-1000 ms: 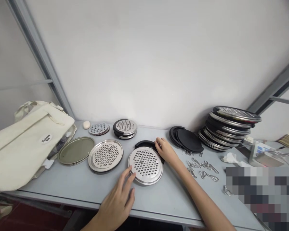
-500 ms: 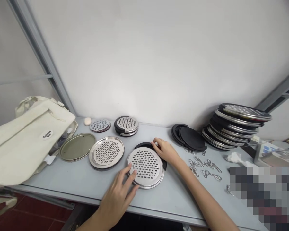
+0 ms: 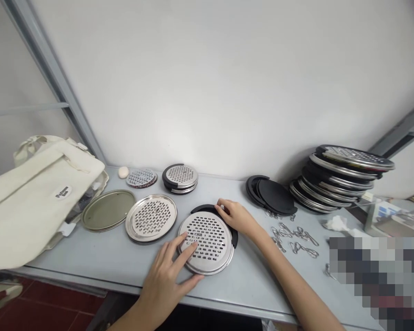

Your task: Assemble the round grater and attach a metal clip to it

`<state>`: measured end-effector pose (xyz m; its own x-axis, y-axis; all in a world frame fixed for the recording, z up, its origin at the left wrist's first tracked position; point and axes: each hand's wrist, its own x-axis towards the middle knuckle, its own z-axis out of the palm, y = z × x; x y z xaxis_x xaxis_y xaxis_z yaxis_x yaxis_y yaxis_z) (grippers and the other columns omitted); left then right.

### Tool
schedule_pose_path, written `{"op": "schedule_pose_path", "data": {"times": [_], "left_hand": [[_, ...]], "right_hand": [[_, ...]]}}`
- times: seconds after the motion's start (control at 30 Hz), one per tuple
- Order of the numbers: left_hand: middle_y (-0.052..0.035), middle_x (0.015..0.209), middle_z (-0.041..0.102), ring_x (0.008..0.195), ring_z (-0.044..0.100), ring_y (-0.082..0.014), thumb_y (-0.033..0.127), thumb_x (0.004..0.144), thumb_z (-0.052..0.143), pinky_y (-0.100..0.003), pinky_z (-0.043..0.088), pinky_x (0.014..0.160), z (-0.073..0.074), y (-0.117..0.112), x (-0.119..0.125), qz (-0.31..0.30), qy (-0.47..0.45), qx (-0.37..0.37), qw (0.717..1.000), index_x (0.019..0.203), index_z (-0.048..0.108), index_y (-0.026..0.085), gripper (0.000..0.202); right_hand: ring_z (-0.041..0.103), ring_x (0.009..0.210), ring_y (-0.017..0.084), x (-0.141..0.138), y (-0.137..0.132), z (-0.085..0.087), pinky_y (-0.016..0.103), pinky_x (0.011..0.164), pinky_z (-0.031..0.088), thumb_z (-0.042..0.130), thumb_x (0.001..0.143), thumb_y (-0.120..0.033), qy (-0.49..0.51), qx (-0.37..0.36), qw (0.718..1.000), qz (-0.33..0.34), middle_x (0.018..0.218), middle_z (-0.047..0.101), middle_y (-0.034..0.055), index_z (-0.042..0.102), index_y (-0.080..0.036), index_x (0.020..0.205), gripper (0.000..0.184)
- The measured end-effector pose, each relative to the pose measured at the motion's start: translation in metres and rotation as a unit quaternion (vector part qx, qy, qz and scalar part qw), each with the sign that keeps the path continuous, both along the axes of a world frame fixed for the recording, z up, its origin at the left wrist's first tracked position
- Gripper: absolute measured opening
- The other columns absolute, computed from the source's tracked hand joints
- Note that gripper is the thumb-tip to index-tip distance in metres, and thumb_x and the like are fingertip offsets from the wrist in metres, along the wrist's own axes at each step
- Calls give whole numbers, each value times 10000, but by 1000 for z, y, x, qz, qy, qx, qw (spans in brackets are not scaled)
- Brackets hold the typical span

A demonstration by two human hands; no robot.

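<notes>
Looking steadier, the perforated disc on the tabletop has now been overlapped further by the loosely spread left grip, its black rim pinched by the right grip.

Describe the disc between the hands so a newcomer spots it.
On the grey table, find the left hand and right hand. Between them lies a perforated disc. Unlike the neighbour to its left, it has a curved black piece along its far edge.
</notes>
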<state>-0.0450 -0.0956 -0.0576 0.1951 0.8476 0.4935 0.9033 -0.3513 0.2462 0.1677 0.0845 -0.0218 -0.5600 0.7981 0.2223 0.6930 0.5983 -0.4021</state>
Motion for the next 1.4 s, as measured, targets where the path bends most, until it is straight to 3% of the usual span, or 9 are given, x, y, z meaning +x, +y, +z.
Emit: {"op": "schedule_pose_path", "data": {"times": [0.27,0.63,0.8,1.03,1.17,1.4], "left_hand": [[-73,1285,587,1016,588,-226,459,867,604,-390,481,924,-4,5,-4,-19,31,73,997,1373,484,296,545],[-53,1238,638,978,606,-224,445,842,632,-348,487,864,-12,9,-9,-20,69,74,995,1327,537,293,517],[-52,1263,624,985,595,-230,452,826,630,-351,472,898,-11,8,-7,-21,85,84,993,1289,569,234,515],[-61,1245,636,979,614,-219,468,863,591,-342,498,859,-8,8,-8,-10,113,100,988,1292,573,248,483],[-77,1268,619,999,611,-220,463,892,548,-345,502,867,-3,7,-8,-21,117,88,989,1310,561,236,475],[-65,1243,633,970,605,-211,459,931,468,-348,496,869,6,8,-8,-41,97,87,991,1281,581,218,440]], "right_hand": [[599,714,169,0,0,-1,250,665,383,417,966,-325,-9,3,1000,-2,786,664,33,610,-220,887,233],[598,710,180,-2,-1,-1,258,651,379,426,961,-435,-6,-5,1000,-7,805,673,37,598,-225,902,278],[591,655,176,-3,1,-2,251,589,357,476,916,-553,-11,-24,1000,-1,739,666,11,577,-232,897,337],[641,790,203,-3,-5,4,272,655,382,378,955,-565,-41,-18,999,-11,908,707,61,588,-218,960,406],[640,777,219,-4,-7,9,277,636,392,460,870,-666,-46,-61,997,-5,886,706,60,577,-219,1003,481],[631,803,228,-3,0,6,286,653,401,432,883,-657,-50,-87,995,5,931,695,74,563,-224,1005,469]]}}
